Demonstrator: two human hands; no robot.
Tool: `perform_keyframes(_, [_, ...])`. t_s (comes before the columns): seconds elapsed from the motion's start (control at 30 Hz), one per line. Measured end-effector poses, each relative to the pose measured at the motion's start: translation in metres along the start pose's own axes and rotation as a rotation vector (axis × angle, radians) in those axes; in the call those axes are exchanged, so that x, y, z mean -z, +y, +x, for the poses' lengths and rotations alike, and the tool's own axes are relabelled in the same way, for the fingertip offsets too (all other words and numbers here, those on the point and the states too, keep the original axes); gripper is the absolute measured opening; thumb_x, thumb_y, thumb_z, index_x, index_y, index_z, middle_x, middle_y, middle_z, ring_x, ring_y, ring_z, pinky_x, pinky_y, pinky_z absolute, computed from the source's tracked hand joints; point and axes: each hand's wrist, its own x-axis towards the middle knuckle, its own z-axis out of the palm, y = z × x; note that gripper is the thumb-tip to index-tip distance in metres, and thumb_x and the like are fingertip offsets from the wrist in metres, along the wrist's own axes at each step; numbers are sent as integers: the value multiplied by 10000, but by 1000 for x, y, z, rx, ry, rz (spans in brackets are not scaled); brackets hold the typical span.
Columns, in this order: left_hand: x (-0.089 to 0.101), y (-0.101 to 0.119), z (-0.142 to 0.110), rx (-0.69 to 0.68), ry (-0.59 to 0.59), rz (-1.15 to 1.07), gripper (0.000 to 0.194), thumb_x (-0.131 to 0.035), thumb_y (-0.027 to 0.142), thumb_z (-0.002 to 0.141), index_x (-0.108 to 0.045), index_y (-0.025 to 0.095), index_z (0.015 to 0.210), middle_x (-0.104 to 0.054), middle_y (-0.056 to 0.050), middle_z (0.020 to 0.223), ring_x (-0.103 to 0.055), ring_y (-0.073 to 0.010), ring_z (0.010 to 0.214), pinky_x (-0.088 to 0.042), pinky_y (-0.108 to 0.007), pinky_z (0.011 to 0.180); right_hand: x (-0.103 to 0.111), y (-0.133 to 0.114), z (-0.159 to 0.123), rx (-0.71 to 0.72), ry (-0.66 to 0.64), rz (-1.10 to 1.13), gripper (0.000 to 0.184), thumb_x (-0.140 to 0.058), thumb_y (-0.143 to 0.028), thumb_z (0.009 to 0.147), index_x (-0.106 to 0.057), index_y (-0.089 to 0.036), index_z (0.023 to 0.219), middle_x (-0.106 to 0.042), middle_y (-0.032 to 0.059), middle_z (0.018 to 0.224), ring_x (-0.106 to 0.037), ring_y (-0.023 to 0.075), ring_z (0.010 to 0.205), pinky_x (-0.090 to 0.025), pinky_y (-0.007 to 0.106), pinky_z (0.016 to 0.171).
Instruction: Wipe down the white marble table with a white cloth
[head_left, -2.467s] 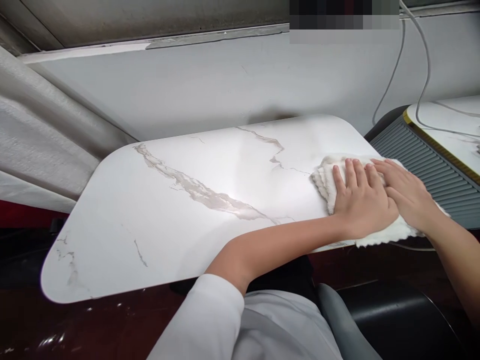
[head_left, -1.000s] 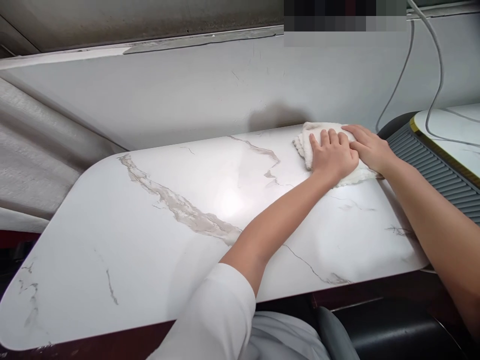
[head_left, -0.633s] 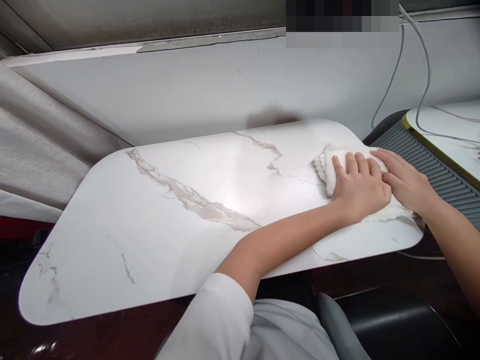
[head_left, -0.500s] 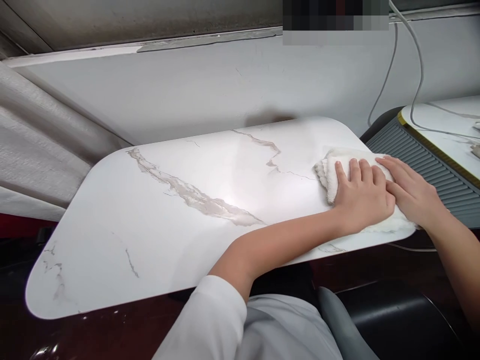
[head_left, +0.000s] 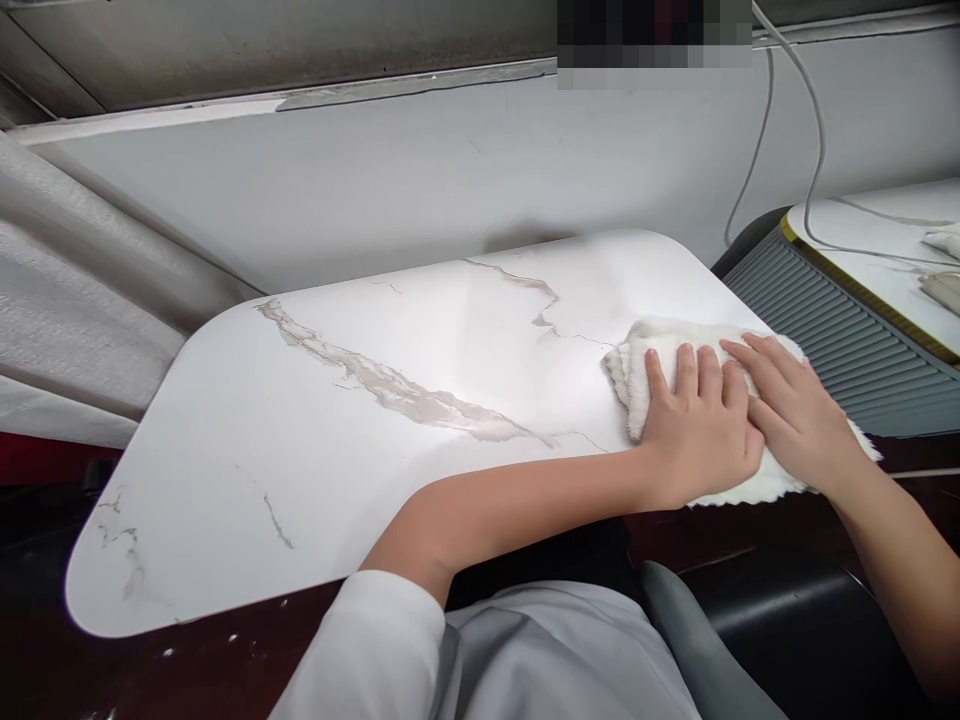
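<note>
Your cloth [head_left: 637, 385], at the back edge of the table [head_left: 450, 320] a second ago, now overhangs its front right edge, leaving the back right corner uncovered, while your left hand [head_left: 697, 435] and right hand [head_left: 806, 425] press flat on it, fingers apart.

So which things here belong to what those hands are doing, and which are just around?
In use:
left hand
right hand
white cloth beneath both
marbled table

Just around:
pale cable
curtain
second table
black seat
</note>
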Motion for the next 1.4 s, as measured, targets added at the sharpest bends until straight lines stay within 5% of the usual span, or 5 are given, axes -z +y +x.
perform_keyframes(0.13, [0,-7,-4,9,9,-14,554,-251,302,984,-414,72,1461,-416,-150,1536,-364,-315,1420,-304,-536,1157,-1,-10,4,-19,-32,17,585,-192,-439,943,-440,-231,1430,-384,86,1550,-249,279,1484,-118,601,1198])
perform_keyframes(0.33, [3,-28,0,31,2,-87,539,-269,307,991,-418,55,1444,-449,-155,1512,-390,-296,1395,-290,-512,1163,-4,-27,25,-7,-50,37,587,-229,-454,917,-483,-220,1393,-430,89,1517,-289,275,1466,-148,570,1204])
perform_keyframes(0.6, [-5,-80,51,264,-7,-221,523,-285,222,939,-427,98,1426,-497,-84,1477,-420,-199,1363,-252,-421,1209,-21,-44,101,56,-32,114,508,-295,-421,912,-507,-258,1344,-475,83,1470,-330,293,1437,-158,586,1189])
perform_keyframes(0.83, [-21,-120,100,399,-11,-108,565,-299,321,949,-392,137,1475,-369,-87,1570,-226,-260,1495,-122,-447,1245,-41,-45,169,111,53,170,404,-326,-359,924,-535,-314,1268,-560,56,1382,-453,287,1338,-201,616,1156])
perform_keyframes(1.4, [-20,-204,142,366,-22,-82,527,-303,320,962,-442,168,1447,-448,-73,1515,-343,-230,1426,-152,-398,1229,-78,-68,257,83,58,83,505,-233,-414,963,-513,-237,1345,-527,123,1401,-426,295,1328,-240,563,1137])
